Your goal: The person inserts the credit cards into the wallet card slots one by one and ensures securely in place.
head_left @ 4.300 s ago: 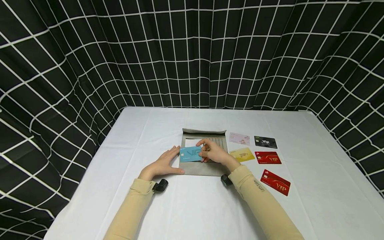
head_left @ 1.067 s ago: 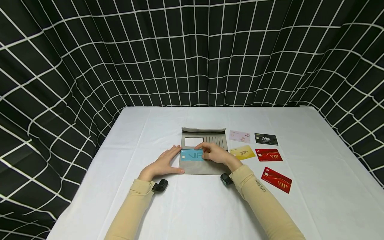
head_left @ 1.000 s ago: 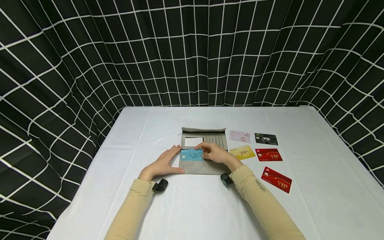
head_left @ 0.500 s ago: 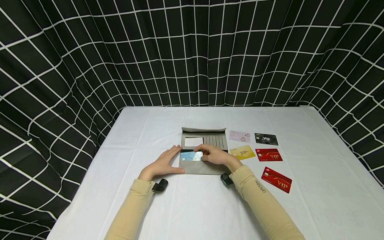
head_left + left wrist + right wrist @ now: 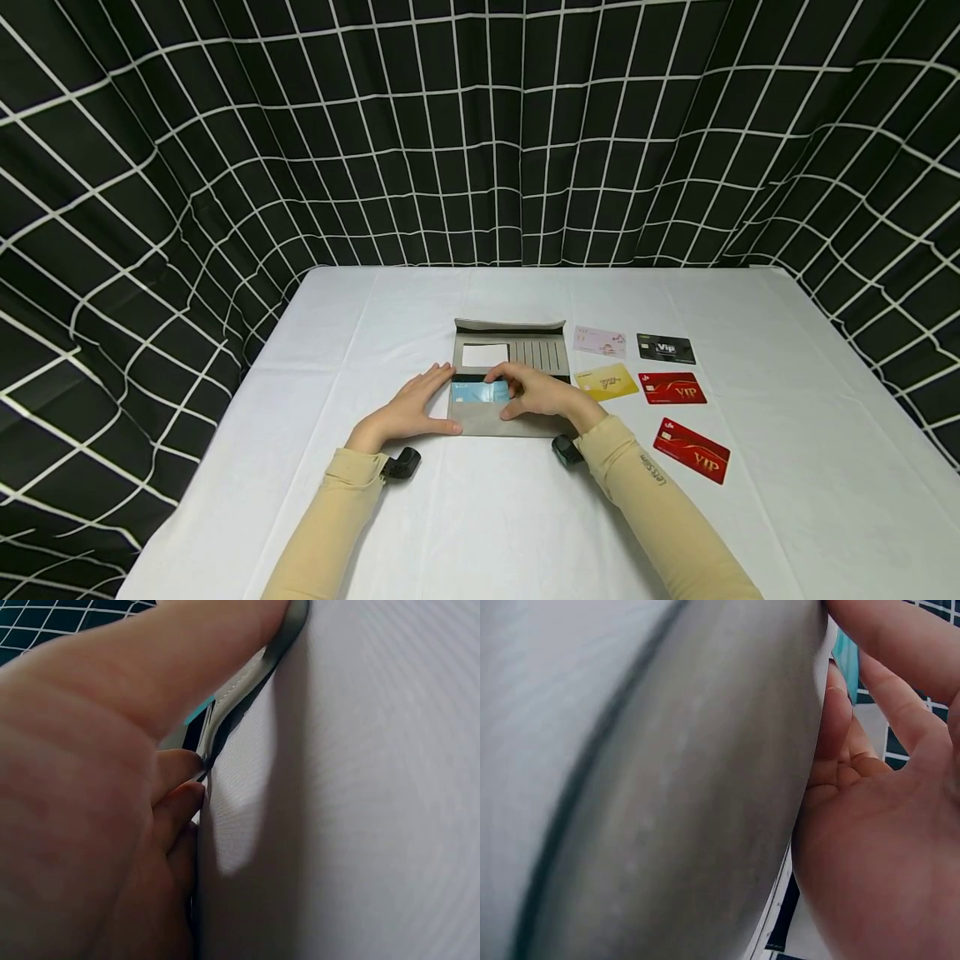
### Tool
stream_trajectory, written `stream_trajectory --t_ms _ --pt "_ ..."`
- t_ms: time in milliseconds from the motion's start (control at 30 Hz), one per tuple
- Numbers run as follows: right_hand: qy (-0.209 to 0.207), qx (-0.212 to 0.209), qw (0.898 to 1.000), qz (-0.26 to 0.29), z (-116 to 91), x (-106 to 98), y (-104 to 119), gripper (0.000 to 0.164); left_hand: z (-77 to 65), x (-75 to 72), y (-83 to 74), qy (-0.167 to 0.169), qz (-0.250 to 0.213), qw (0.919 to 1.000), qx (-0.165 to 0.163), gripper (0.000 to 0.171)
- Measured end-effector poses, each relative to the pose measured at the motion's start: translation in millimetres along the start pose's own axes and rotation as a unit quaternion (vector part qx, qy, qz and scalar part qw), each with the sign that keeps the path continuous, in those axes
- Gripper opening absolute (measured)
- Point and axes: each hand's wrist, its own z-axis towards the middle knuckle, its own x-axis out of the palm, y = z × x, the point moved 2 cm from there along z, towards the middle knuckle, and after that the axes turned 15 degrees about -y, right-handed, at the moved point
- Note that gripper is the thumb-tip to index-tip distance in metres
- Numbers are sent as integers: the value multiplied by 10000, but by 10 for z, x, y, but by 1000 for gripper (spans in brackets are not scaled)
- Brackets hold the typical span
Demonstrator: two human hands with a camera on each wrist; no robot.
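A grey wallet (image 5: pixel 480 421) lies unfolded on the table, its far flap raised. A light-blue VIP card (image 5: pixel 474 392) sits partly in the near pocket at the left, its lower part hidden. My right hand (image 5: pixel 536 390) holds the card by its right end, index finger at the top edge and thumb low against the wallet's front. In the right wrist view, a sliver of the blue card (image 5: pixel 847 664) shows by the curled fingers. My left hand (image 5: pixel 411 407) rests at the wallet's left edge, fingers stretched out and thumb at the near corner. A white card (image 5: pixel 484 356) fills an upper slot.
To the wallet's right lie a pale pink card (image 5: pixel 600 342), a black VIP card (image 5: pixel 666 348), a yellow card (image 5: pixel 611 382) and two red VIP cards, one upper (image 5: pixel 672 388) and one lower (image 5: pixel 691 450). White cloth covers the table (image 5: pixel 360 333); a black gridded curtain (image 5: pixel 525 167) stands behind.
The blue card has moved down toward the wallet's near side, and less of it shows. My right thumb has shifted from the card down onto the wallet. The left hand stays put.
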Motion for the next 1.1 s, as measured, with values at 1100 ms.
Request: stream_trajectory --t_ms 1100 --pt "-272 522 9978 305 -65 13 63 31 -18 -16 -35 -19 6 10000 -16 97"
